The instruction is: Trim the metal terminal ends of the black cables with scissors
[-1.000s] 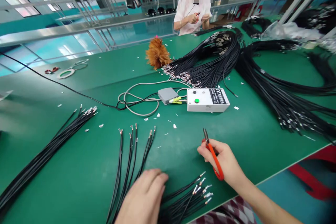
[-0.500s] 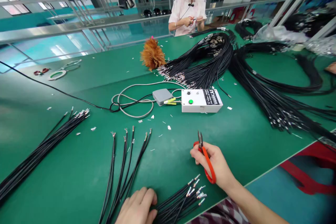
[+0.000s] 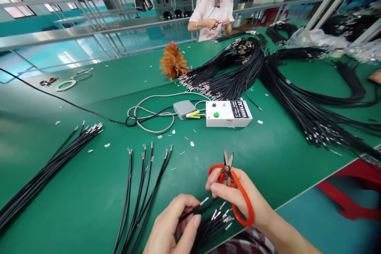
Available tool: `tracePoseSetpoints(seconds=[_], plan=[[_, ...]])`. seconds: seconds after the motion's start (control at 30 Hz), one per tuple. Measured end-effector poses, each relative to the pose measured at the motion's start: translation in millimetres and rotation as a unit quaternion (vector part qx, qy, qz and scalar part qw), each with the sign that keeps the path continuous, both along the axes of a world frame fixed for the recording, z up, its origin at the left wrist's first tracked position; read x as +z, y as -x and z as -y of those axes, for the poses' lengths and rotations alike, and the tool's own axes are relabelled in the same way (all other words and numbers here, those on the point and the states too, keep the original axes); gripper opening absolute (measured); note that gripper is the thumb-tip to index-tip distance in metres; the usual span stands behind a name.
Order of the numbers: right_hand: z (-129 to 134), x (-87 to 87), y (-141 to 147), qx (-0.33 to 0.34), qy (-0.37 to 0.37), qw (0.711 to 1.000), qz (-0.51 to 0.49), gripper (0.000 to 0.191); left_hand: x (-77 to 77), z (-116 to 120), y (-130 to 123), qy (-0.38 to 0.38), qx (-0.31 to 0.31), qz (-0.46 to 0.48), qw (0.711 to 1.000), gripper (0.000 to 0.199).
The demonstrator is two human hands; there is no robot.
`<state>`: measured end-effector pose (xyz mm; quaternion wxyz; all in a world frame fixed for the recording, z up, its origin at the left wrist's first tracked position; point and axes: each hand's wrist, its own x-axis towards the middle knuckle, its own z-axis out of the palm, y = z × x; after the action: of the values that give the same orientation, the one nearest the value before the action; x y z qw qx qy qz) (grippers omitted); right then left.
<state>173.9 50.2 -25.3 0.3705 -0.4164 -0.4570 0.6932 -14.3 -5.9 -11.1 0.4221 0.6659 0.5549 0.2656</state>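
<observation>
Between the thumb and fingers of my left hand (image 3: 175, 224) is a black cable (image 3: 190, 213), its pale stripped-looking end pointing up and right. My right hand (image 3: 247, 194) holds red-handled scissors (image 3: 228, 166), blades parted and pointing away from me, just right of that cable end. Below both hands lies a bundle of black cables (image 3: 216, 226) with whitish tips, partly hidden by my left hand. Several separate cables (image 3: 139, 190) with splayed wire ends lie to the left of my left hand.
A white box with a green button (image 3: 228, 114) stands mid-table beside a grey pedal-like block (image 3: 183, 110). Further cable bundles lie at left (image 3: 53, 166) and right (image 3: 315, 119). A brown feather duster (image 3: 173, 62) sits behind. Across the table, a person (image 3: 212, 14) holds scissors.
My left hand has risen and moved right, now gripping one cable. The scissors in my right hand have opened, and that hand has shifted slightly, nearer the left.
</observation>
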Motion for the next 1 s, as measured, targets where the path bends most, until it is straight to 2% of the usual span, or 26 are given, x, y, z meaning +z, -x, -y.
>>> tracePoseSetpoints(seconds=[0.1, 0.17, 0.37, 0.47, 0.57, 0.67, 0.8, 0.87, 0.93, 1.0], plan=[[4, 2.1, 2, 0.038, 0.025, 0.999, -0.030, 0.022, 3.4, -5, -6, -0.008, -0.004, 0.007, 1.000, 0.016], [6, 0.1, 6, 0.034, 0.038, 0.998, -0.042, 0.023, 1.8, -5, -7, -0.001, 0.009, 0.017, 1.000, 0.017], [28, -12.7, 26, -0.019, 0.070, 0.993, -0.091, 0.028, -1.0, -1, -10, 0.012, 0.129, 0.117, 0.985, 0.013], [32, -13.9, 30, -0.028, 0.077, 0.991, -0.104, 0.029, 0.7, -1, -12, -0.001, 0.153, 0.143, 0.978, 0.009], [26, -11.7, 28, -0.068, 0.066, 0.985, -0.143, 0.025, 0.3, -1, -13, -0.024, 0.152, 0.125, 0.980, 0.007], [18, -10.9, 27, -0.066, 0.080, 0.979, -0.173, 0.021, -1.3, -1, -12, -0.058, 0.148, 0.100, 0.982, 0.009], [18, -13.4, 29, -0.046, 0.168, 0.954, -0.244, 0.024, -2.8, 1, -11, -0.144, 0.101, 0.039, 0.984, 0.012], [19, -14.2, 31, -0.039, 0.201, 0.941, -0.269, 0.027, -3.9, 2, -13, -0.203, 0.102, 0.007, 0.974, 0.015], [22, -14.3, 32, -0.045, 0.192, 0.947, -0.253, 0.029, -5.5, 3, -16, -0.246, 0.129, -0.023, 0.960, 0.015], [25, -13.9, 34, -0.029, 0.172, 0.960, -0.218, 0.032, -6.8, 3, -19, -0.257, 0.146, -0.034, 0.955, 0.015]])
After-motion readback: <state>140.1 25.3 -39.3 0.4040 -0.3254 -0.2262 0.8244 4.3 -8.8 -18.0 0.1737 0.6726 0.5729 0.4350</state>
